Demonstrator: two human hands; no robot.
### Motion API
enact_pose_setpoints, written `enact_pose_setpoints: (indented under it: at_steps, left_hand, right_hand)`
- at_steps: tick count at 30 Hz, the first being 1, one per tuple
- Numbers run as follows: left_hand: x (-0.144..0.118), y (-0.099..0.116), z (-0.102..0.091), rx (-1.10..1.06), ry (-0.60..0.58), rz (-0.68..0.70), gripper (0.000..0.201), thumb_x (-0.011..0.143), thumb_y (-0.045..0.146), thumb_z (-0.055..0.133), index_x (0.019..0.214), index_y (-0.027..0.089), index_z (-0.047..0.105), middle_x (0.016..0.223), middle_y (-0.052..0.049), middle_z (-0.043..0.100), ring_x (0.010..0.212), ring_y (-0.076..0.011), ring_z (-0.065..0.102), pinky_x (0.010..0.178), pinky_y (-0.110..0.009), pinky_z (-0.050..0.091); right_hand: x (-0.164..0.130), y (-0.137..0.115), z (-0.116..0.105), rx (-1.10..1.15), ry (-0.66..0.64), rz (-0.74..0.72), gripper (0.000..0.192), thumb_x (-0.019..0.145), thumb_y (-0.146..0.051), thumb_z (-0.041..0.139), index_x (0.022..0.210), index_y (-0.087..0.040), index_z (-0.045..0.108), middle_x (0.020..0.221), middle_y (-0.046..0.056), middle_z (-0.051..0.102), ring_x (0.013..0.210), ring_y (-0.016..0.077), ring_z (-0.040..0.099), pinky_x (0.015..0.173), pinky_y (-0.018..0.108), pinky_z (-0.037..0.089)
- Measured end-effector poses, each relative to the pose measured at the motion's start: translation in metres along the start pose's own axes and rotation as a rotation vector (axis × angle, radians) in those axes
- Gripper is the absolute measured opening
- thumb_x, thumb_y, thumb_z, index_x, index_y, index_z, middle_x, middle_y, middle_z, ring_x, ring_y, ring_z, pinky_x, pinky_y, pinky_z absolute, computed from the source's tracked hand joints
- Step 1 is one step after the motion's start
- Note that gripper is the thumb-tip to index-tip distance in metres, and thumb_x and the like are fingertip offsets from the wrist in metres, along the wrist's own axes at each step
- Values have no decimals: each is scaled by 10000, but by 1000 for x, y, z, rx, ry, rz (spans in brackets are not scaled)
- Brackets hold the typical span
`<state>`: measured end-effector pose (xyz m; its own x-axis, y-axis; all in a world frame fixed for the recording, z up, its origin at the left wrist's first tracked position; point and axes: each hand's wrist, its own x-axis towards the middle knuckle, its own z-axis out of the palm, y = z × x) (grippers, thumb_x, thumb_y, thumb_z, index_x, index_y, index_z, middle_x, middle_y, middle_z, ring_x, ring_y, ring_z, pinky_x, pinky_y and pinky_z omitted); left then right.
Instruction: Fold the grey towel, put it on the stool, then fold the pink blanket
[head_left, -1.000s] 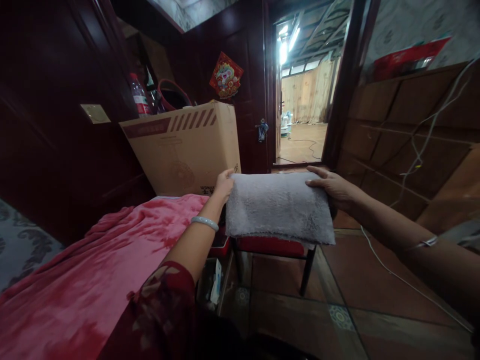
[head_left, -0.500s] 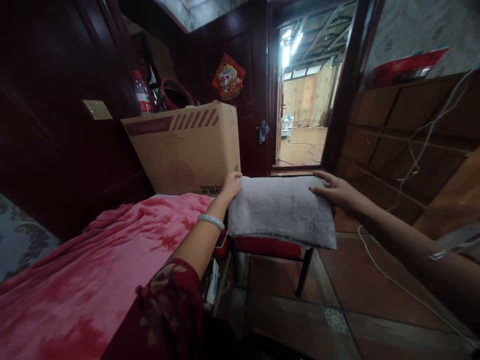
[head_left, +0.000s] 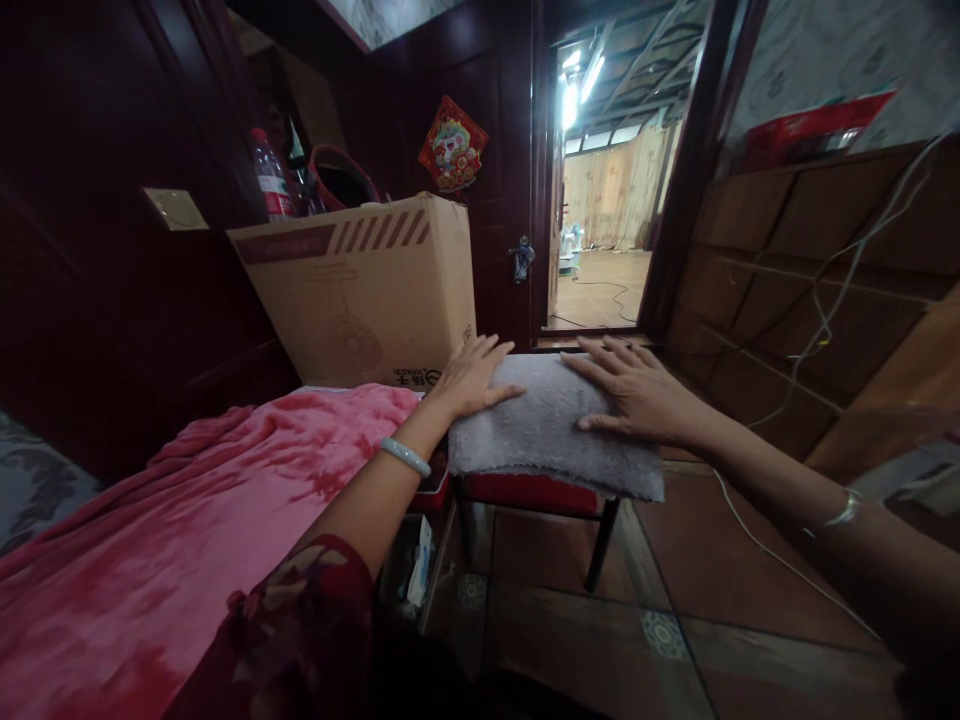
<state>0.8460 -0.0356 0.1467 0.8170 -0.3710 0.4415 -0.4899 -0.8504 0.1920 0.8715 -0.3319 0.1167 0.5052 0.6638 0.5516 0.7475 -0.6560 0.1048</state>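
A grey plush cloth [head_left: 540, 440], folded into a rectangle, lies over a chair with a red seat [head_left: 532, 493] and dark legs. Its front edge hangs a little past the seat. My left hand [head_left: 476, 380] rests on the cloth's left part, fingers stretched out and pointing away from me. On the right part lies my right hand [head_left: 626, 390], its fingers spread over the far edge. Neither hand grips the fabric. The back of the chair cannot be made out.
To the left, a pink blanket [head_left: 300, 500] covers a raised surface. Behind it stands a large cardboard box [head_left: 352, 300], with a bottle [head_left: 271, 180] beyond. An open doorway [head_left: 600, 290] is ahead. White cables [head_left: 780, 555] run down the right side and across the tiled floor.
Both hands have left the cloth's side edges and moved inward onto its top. Their fingers have gone from holding the edges to lying spread. The cloth stays on the chair.
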Motion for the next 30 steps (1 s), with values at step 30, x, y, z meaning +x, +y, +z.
enact_pose_setpoints:
  at_steps: [30]
  left_hand:
    - [-11,12,2,240,-37,1,1043,767,758,652,1565,157,352,1621,-213,345,1497,-400,294,1223,-581,179]
  right_hand:
    - [1,-3,12,29,78,-71,718,994,-652,372,1609,-291,288,1537,148,483,1392,380,450,1110,651,325]
